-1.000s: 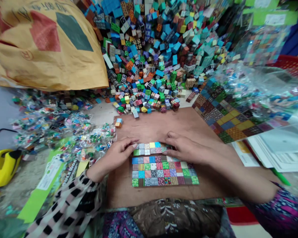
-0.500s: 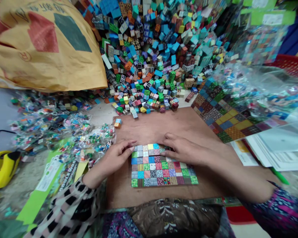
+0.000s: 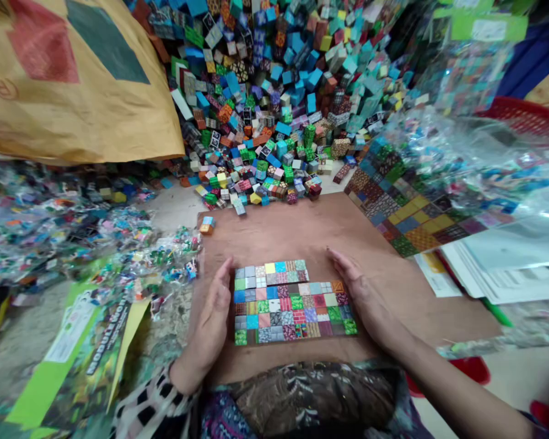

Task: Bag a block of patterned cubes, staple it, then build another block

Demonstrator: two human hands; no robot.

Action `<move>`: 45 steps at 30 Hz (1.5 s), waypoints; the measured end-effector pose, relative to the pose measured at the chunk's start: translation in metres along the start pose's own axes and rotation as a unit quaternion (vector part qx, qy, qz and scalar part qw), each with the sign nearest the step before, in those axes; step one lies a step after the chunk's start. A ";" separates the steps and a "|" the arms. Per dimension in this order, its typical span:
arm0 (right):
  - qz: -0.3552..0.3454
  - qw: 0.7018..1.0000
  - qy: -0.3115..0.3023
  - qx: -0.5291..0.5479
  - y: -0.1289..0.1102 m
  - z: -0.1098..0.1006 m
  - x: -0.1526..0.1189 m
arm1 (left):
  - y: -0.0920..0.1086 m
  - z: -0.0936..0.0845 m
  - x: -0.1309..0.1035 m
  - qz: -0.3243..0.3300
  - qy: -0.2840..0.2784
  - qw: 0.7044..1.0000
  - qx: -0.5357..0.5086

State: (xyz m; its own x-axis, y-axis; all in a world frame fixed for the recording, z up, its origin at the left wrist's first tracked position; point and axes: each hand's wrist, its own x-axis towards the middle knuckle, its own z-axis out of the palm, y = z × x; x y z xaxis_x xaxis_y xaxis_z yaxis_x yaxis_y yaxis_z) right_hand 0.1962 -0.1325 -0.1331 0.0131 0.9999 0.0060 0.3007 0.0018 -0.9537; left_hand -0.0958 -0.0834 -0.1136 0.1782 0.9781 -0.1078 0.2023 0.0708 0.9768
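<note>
A flat block of small patterned cubes (image 3: pixel 295 311) lies in rows on the brown board (image 3: pixel 274 238). Its top rows stop short on the right, and a thin dark gap runs under part of them. My left hand (image 3: pixel 214 314) stands on edge along the block's left side, fingers stretched forward, holding nothing. On the right side my right hand (image 3: pixel 363 299) is likewise on edge beside the cubes, fingers extended and nothing in it. Whether either palm touches the cubes I cannot tell. Near the board's back left corner sits a small blue and orange piece (image 3: pixel 207 225).
Behind the board rises a large heap of loose cubes (image 3: pixel 279 128). A yellow sack (image 3: pixel 119 116) stands back left, above many small bagged pieces (image 3: pixel 119 235). Right are a larger cube panel (image 3: pixel 412 219), plastic bags (image 3: pixel 480 152), white papers (image 3: pixel 489 268) and a red basket (image 3: pixel 526 122).
My hands have moved off the top rows and down to the block's two sides, now spread apart and turned on edge. The camera view has shifted slightly.
</note>
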 end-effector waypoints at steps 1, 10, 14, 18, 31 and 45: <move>-0.009 1.000 -0.002 -0.010 0.002 0.003 -0.004 | -0.002 0.002 -0.001 -0.003 0.010 1.000 -0.023; -0.058 0.995 -0.032 -0.075 -0.009 0.011 -0.002 | -0.006 0.007 -0.005 -0.004 0.007 1.000 -0.026; -0.070 0.993 -0.041 -0.090 -0.011 0.011 -0.001 | -0.009 0.005 -0.005 0.007 0.001 1.000 -0.009; -0.083 0.990 -0.043 -0.109 -0.015 0.009 0.000 | -0.014 0.005 -0.004 0.016 -0.011 1.000 -0.020; -0.167 0.902 -0.132 -0.375 -0.049 0.016 0.030 | 0.003 -0.006 -0.010 0.146 -0.064 0.935 0.316; -0.163 0.869 -0.248 -0.396 -0.062 0.026 0.046 | 0.000 -0.005 -0.010 0.269 -0.149 0.778 0.547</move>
State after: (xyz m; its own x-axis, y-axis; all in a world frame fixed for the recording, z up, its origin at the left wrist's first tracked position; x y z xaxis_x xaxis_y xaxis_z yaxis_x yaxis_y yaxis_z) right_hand 0.1530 -0.0858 -0.0819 -0.5493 0.8317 -0.0804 0.7759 0.4720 -0.4186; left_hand -0.1029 -0.0924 -0.1117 0.7026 0.7086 0.0649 0.6919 -0.7017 0.1701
